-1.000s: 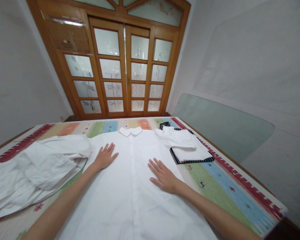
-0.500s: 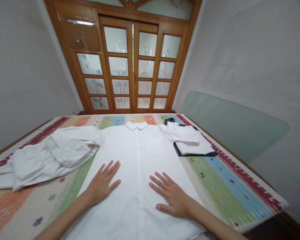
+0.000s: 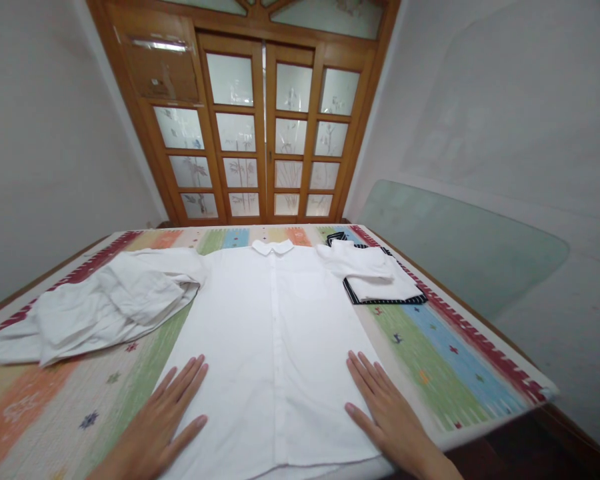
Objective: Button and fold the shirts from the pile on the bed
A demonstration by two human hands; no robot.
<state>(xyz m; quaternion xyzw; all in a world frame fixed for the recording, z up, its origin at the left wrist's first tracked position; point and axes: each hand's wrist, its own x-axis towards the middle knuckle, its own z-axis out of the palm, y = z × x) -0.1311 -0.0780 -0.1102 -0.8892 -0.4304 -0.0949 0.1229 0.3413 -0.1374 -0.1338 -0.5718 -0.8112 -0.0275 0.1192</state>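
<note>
A white collared shirt (image 3: 275, 320) lies spread out, front side up, its collar toward the door and its hem toward me. My left hand (image 3: 167, 407) lies flat over the shirt's lower left edge, fingers stretched out. On the lower right edge rests my right hand (image 3: 380, 407), also flat with the fingers straight. Neither hand grips the cloth. Of the short sleeves, the right one reaches over a folded white garment, while the left shoulder meets a crumpled white cloth (image 3: 115, 293).
Under everything is a table with a striped, patterned cloth (image 3: 425, 373). A folded white garment (image 3: 390, 290) with black-and-white striped fabric (image 3: 350, 293) lies at the right. Behind stands a wooden door with glass panes (image 3: 267, 133); a frosted glass sheet (image 3: 460, 240) is by the right wall.
Both hands have slid apart and toward me, from the shirt's middle out to its lower side edges. The view has shifted slightly, so the shirt's hem now shows.
</note>
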